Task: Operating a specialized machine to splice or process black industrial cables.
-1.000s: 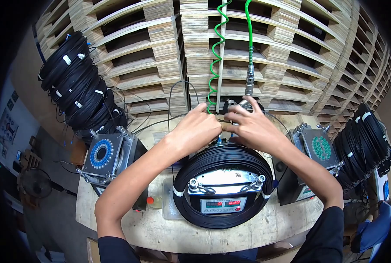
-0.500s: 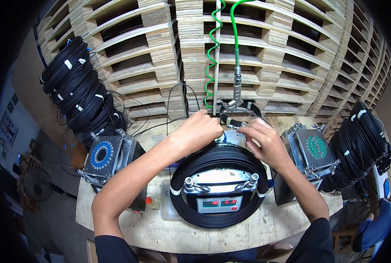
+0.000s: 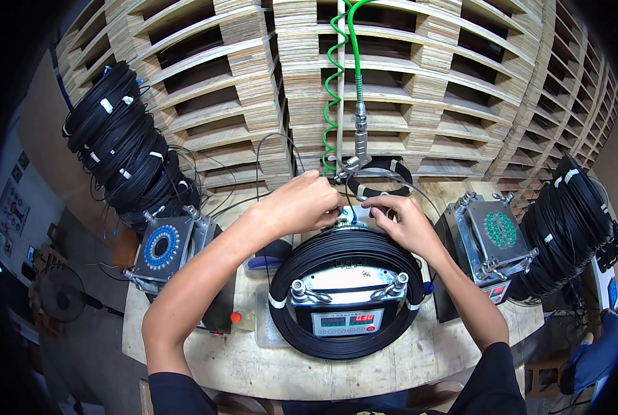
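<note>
Left hand [image 3: 302, 204] and right hand [image 3: 400, 223]: both curled at the far top of the black cable coil [image 3: 343, 294], fingertips pinching a thin black cable end [image 3: 385, 180] that loops up between them; what else they grip there is hidden. Coil: lies flat around a metal fixture with a red digital readout [image 3: 342, 319], at the middle of the tabletop [image 3: 253, 360] toward its near edge, its round opening facing up. Green hose with metal fitting [image 3: 359, 131]: long axis vertical, hanging down to just above the hands; bundled black coils [image 3: 125, 149] stand at the left edge.
</note>
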Tool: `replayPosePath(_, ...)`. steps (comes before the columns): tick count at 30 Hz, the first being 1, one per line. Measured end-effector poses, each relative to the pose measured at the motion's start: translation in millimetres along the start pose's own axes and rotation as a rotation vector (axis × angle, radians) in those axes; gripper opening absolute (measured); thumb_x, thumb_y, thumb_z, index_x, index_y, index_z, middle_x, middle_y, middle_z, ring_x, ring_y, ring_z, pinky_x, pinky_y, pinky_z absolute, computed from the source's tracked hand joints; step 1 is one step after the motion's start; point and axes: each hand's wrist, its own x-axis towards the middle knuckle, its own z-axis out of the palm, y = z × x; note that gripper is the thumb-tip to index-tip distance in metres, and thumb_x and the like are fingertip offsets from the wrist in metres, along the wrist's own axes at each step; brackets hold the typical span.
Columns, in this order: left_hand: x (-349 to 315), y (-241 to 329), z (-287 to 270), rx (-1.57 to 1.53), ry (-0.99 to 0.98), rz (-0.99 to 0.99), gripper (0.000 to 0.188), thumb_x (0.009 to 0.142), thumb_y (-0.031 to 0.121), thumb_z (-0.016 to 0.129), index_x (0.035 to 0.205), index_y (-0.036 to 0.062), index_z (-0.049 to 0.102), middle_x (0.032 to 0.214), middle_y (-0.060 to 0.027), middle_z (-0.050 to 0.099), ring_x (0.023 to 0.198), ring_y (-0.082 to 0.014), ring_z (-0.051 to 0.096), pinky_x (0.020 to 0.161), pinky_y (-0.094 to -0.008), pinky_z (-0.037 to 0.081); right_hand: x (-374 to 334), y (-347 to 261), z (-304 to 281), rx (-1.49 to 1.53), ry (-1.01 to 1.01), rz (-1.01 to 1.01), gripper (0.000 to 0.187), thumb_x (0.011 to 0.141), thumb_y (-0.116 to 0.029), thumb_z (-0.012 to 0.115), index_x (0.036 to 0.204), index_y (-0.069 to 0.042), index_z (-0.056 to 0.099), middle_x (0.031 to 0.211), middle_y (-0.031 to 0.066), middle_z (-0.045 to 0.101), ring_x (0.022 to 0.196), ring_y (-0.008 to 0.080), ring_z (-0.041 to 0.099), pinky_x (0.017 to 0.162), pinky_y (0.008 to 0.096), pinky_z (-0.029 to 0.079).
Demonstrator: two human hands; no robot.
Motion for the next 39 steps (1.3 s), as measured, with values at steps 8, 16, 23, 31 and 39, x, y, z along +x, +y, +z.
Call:
replayPosePath(8,-3,-7,5,-0.096,0.002,-0.047,0.018,0.088,0.017,0.069,0.095,0.0013,0.073,0.08,-0.0187,0.069,0.079,-0.0353,0.066,0.08,-0.0438,0.051,5,9,3,0.032,-0.036,0.048,0.024,0.092,-0.008,0.06,0.11,0.0,0.072,0.101,0.0121,0.075,0.083,0.0156,0.07,0.07,0.0288,0.053)
replayPosePath(16,2,-5,10,0.001,-0.102,-0.056,0.019,0.09,0.019,0.066,0.093,0.0024,0.075,0.083,-0.0123,0.068,0.089,-0.0275,0.064,0.087,-0.0391,0.044,8,22,2,0.05,0.006,0.101,0.023,0.092,-0.006,0.057,0.109,0.002,0.071,0.098,0.0121,0.075,0.082,0.0157,0.071,0.074,0.0291,0.055)
replayPosePath(23,5,-3,13,0.179,-0.097,0.004,0.01,0.081,0.012,0.069,0.079,0.0032,0.072,0.081,-0.0123,0.068,0.08,-0.0298,0.065,0.083,-0.0382,0.046,12,34,11,0.081,0.189,0.059,0.025,0.089,-0.005,0.058,0.108,0.002,0.071,0.086,0.0139,0.072,0.067,0.0146,0.063,0.068,0.0297,0.051)
replayPosePath(31,5,5,17,0.274,0.057,0.136,0.006,0.077,0.009,0.066,0.072,0.0059,0.069,0.077,-0.0086,0.066,0.085,-0.0253,0.066,0.085,-0.0364,0.047,16,34,12,0.095,0.22,0.125,0.023,0.088,-0.005,0.058,0.107,0.001,0.071,0.083,0.0114,0.07,0.066,0.0138,0.061,0.066,0.0297,0.049)
replayPosePath(39,17,19,16,0.458,-0.037,0.257,0.01,0.075,0.012,0.064,0.068,0.0096,0.07,0.075,-0.0067,0.069,0.081,-0.0224,0.068,0.085,-0.0332,0.049,15,38,12,0.069,0.22,0.107,0.024,0.088,-0.003,0.057,0.107,0.0,0.072,0.076,0.0084,0.067,0.063,0.0108,0.058,0.061,0.0284,0.047)
